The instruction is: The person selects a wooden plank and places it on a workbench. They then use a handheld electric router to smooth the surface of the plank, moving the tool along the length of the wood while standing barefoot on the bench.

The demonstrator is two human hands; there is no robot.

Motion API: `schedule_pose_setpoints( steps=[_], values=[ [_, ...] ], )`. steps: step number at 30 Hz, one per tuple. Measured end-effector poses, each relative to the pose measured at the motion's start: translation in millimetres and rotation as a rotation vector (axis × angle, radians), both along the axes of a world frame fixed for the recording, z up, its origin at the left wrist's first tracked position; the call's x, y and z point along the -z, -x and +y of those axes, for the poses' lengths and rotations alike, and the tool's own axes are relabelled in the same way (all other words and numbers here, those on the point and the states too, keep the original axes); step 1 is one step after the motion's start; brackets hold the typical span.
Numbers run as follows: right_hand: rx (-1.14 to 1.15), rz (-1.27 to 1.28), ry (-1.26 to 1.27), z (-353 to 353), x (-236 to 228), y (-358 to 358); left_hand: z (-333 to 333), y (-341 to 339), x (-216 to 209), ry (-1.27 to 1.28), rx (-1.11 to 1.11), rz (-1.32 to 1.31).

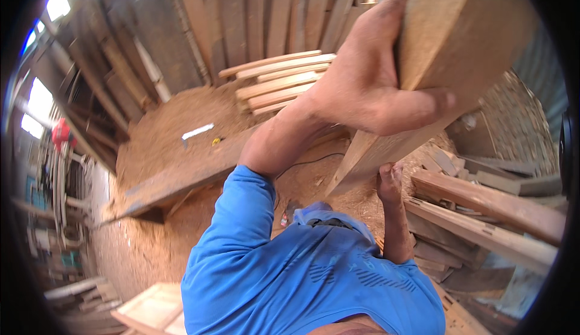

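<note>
Tall wooden boards (241, 21) lean in a long row across the top of the frame. Your blue shirt (302, 274) fills the bottom middle. The wide worktop (157, 135) sits left of the middle, brown and dusty, with a thick plank (181, 181) along its near side. A big, thick wooden beam (386, 148) is in the upper right, tilted, with its top close to you and its far end down near the middle of the frame. A messy pile of wood (483, 208) lies at the right side. A pale wooden panel (148, 308) shows in the lower left. On the back of the worktop, near the top middle, some light wooden strips (284, 84) lie one beside another.

Your left hand (374, 81) is spread wide around the edge of the beam and has hold of it. Your thumb is on the near face; the other fingers are mostly hidden. Your right hand (389, 178) is smaller in view, right of the middle, by the beam's lower edge. Its fingers are bent, but you cannot tell if they grip the wood.

A thin white strip (198, 131) lies on the worktop, and a tiny yellow thing (216, 142) lies near it.
</note>
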State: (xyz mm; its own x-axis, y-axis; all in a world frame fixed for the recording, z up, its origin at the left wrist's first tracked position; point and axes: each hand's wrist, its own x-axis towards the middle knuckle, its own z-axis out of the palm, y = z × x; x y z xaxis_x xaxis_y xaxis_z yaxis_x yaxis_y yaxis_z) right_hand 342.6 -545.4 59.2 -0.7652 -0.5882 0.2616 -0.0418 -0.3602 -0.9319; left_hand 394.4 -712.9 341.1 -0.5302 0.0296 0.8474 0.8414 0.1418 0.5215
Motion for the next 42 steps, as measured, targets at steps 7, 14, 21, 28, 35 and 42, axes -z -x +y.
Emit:
schedule_pose_setpoints(
  steps=[7,14,21,28,35,42],
  values=[
    [-0.348,-0.114,0.029,-85.0,4.2,-51.4,-65.6,-58.1,-10.4,0.119,0.119,0.111],
    [-0.582,-0.244,-0.065,-147.4,18.2,-107.4,-116.9,-127.1,-7.7,0.044,0.039,-0.033],
    [-0.727,-0.223,-0.063,-205.5,35.4,-161.3,-184.0,-161.8,21.8,0.157,-0.088,0.083],
    [-0.795,-0.102,-0.147,-240.0,27.6,-213.1,-213.1,-225.4,16.8,0.317,-0.572,-0.126],
    [-1.143,0.514,-0.554,-274.2,-3.0,-160.4,-233.4,-270.8,108.8,0.138,-0.448,-0.451],
    [-0.578,-0.034,0.307,-235.8,-85.3,-52.4,-217.1,-215.1,157.8,0.122,-0.447,-0.540]
  ],
)
